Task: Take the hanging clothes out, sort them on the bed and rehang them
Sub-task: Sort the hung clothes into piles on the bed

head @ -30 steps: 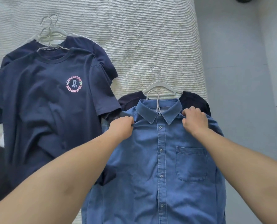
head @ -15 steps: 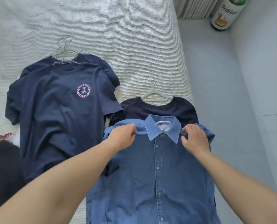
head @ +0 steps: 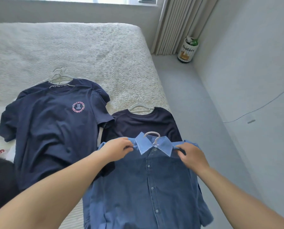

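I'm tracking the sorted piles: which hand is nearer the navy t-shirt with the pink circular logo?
Left. The left hand grips the denim shirt shoulder right beside the logo t-shirt; the right hand grips the far shoulder, farther away.

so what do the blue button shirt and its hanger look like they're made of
The blue button shirt looks like denim or chambray: matte mid-blue woven cloth, a stiff paler collar, stitched placket. Its hanger seems to be white plastic, with a thick, smooth, slightly glossy hook; it could be coated.

Blue denim shirt (head: 147, 187), navy tee (head: 51, 129) with pink circular print, white ribbed bedspread (head: 88, 52)
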